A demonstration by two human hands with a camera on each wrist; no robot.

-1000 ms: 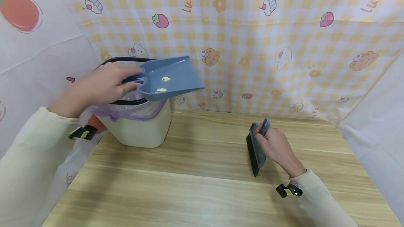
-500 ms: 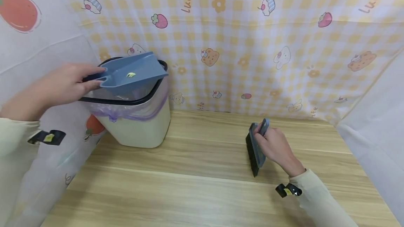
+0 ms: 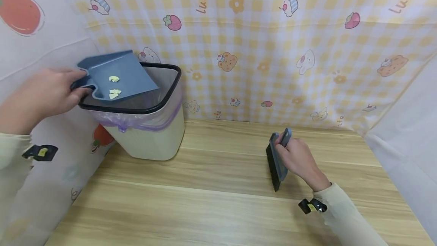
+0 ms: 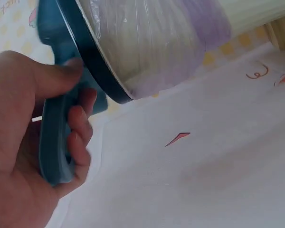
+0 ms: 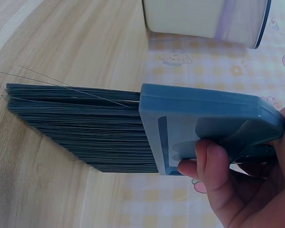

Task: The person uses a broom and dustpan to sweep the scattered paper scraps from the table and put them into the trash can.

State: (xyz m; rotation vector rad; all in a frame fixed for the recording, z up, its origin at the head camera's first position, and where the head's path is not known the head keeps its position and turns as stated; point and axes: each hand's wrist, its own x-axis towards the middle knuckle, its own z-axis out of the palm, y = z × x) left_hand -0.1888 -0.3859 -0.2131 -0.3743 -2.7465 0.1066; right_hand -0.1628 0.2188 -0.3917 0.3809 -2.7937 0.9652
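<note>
My left hand (image 3: 51,92) grips the handle of a blue dustpan (image 3: 128,69), its fingers curled round it in the left wrist view. The pan hangs over the left part of a cream trash bin (image 3: 153,143), tilted, its front edge pointing right across the opening. A few small pale yellow scraps (image 3: 114,93) lie on the pan. On the right, my right hand (image 3: 300,158) holds a blue hand brush (image 3: 280,162) by its handle. Dark bristles (image 5: 85,128) face the wooden table in the right wrist view.
The bin has a black rim (image 3: 164,105) and a clear liner with a purple band (image 3: 153,124). It stands at the back left of the wooden table (image 3: 211,208). A checked cloth (image 3: 259,41) hangs behind, with white cloth at both sides.
My left hand has carried the dustpan left, from beyond the bin's right side to over its left part. The pan's tilt has changed. The right hand and brush have stayed put.
</note>
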